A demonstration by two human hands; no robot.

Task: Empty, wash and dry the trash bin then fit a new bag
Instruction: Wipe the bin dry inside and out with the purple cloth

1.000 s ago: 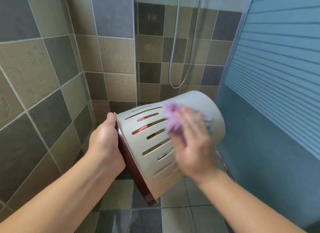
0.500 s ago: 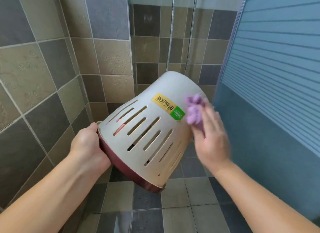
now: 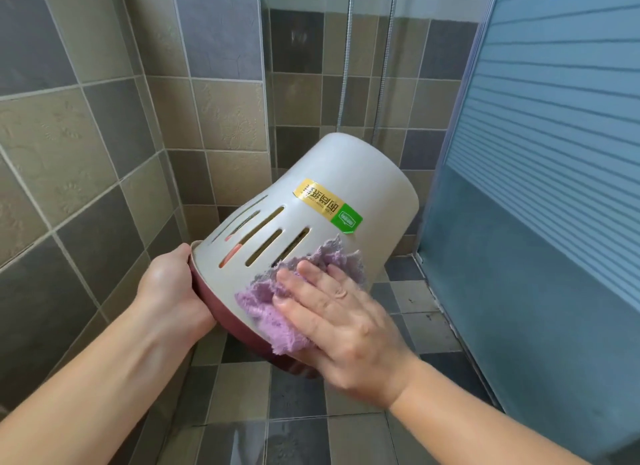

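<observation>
1. Right hand [image 3: 341,317] lies flat, pressing the purple cloth [image 3: 277,305] on the trash bin [image 3: 332,201]; half a second ago the cloth was higher, beside the label [image 3: 327,206].
2. Left hand [image 3: 169,291] is clamped on the dark red rim [image 3: 221,312].
3. Bin tilted at frame centre, base away.
4. Judgement: drying is underway; no bag fitted.

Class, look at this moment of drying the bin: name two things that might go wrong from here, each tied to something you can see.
1. The left hand holds the tilted trash bin only at its rim, in mid-air; the wiping push may twist it loose.
2. The right hand presses the purple cloth flat with open fingers, so it may slip off or snag in the slots.
</observation>
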